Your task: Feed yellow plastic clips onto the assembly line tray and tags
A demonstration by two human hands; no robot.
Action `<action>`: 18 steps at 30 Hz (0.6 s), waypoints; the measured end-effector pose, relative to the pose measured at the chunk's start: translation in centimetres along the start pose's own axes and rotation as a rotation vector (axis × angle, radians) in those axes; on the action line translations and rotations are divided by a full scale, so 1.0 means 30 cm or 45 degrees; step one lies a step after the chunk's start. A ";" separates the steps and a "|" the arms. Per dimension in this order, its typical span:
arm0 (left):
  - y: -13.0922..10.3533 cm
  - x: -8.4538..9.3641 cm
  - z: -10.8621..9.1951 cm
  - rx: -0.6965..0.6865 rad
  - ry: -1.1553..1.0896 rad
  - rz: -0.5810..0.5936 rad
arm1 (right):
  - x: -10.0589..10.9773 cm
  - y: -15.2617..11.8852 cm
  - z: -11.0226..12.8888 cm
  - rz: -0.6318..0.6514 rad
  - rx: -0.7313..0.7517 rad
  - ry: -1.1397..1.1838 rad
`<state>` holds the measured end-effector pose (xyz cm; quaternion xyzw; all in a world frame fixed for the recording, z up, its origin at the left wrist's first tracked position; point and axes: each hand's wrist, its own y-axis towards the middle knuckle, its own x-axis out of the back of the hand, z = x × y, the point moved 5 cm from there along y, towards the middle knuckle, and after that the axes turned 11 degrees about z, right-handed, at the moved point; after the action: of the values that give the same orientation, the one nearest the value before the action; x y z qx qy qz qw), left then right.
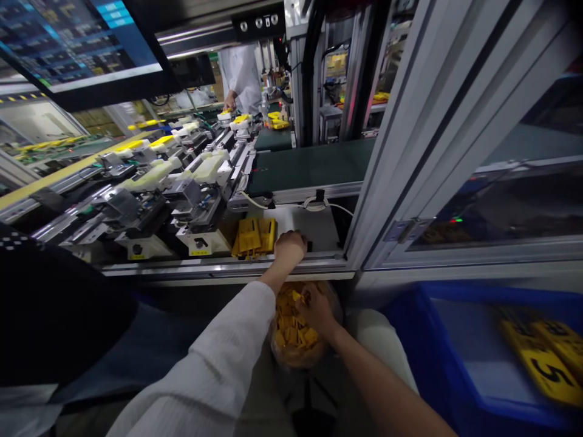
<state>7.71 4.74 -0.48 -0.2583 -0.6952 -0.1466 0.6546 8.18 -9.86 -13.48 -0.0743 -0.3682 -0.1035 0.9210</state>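
My left hand point(291, 246) is over the grey metal plate point(323, 227) at the bench's front edge, fingers curled down; what it holds, if anything, is hidden. Just left of it lie several stacked yellow parts point(250, 235). Lower down, my right hand point(315, 306) is above a clear bag point(296, 340) full of small yellow-orange pieces between my knees. Its fingers are pinched on a small yellow piece point(297, 296).
A blue bin point(455, 364) with yellow numbered parts point(546, 364) stands at the right. Rows of metal fixtures point(186, 200) fill the left, beside a green conveyor point(314, 165). A screen point(82, 42) hangs upper left. A person in white point(243, 76) works behind; another person sits close at the left.
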 end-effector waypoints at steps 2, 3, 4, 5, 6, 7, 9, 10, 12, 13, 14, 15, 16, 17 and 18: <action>0.000 0.000 0.000 -0.002 0.000 0.000 | -0.005 0.000 -0.008 -0.003 -0.032 0.017; 0.000 -0.001 0.000 -0.002 0.000 0.003 | -0.008 -0.001 -0.010 -0.003 -0.044 0.023; 0.001 -0.001 0.000 -0.002 -0.001 0.007 | -0.009 -0.003 -0.010 -0.005 -0.052 0.029; 0.001 -0.001 0.000 -0.001 -0.003 0.010 | -0.010 -0.004 -0.008 -0.005 -0.056 0.036; 0.002 -0.001 0.000 -0.003 -0.004 0.014 | -0.009 -0.006 -0.006 -0.005 -0.058 0.044; 0.002 -0.001 0.000 -0.003 -0.005 0.017 | -0.008 -0.007 -0.003 -0.004 -0.057 0.054; 0.003 0.000 -0.001 -0.001 -0.005 0.022 | -0.004 -0.008 0.001 0.004 -0.052 0.072; 0.003 0.000 -0.001 0.001 -0.005 0.026 | -0.002 -0.008 0.003 0.012 -0.051 0.079; 0.002 0.001 -0.001 0.009 -0.005 0.033 | -0.001 -0.006 0.003 0.033 -0.049 0.092; 0.001 0.001 -0.002 0.012 -0.006 0.035 | -0.002 -0.005 0.002 0.044 -0.049 0.096; -0.001 0.002 -0.002 0.011 -0.006 0.035 | -0.005 -0.004 0.000 0.054 -0.050 0.098; -0.003 0.003 -0.003 0.008 -0.006 0.034 | -0.009 -0.003 -0.001 0.061 -0.052 0.100; -0.004 0.004 -0.004 0.004 -0.005 0.033 | -0.014 -0.003 -0.003 0.065 -0.055 0.100; -0.006 0.005 -0.004 0.001 -0.005 0.032 | -0.017 -0.003 -0.004 0.067 -0.057 0.102; -0.007 0.005 -0.005 0.000 -0.005 0.033 | -0.020 -0.003 -0.005 0.067 -0.060 0.105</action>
<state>7.71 4.52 -0.28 -0.2677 -0.6930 -0.1378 0.6551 7.84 -9.89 -14.01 -0.1014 -0.3252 -0.0910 0.9358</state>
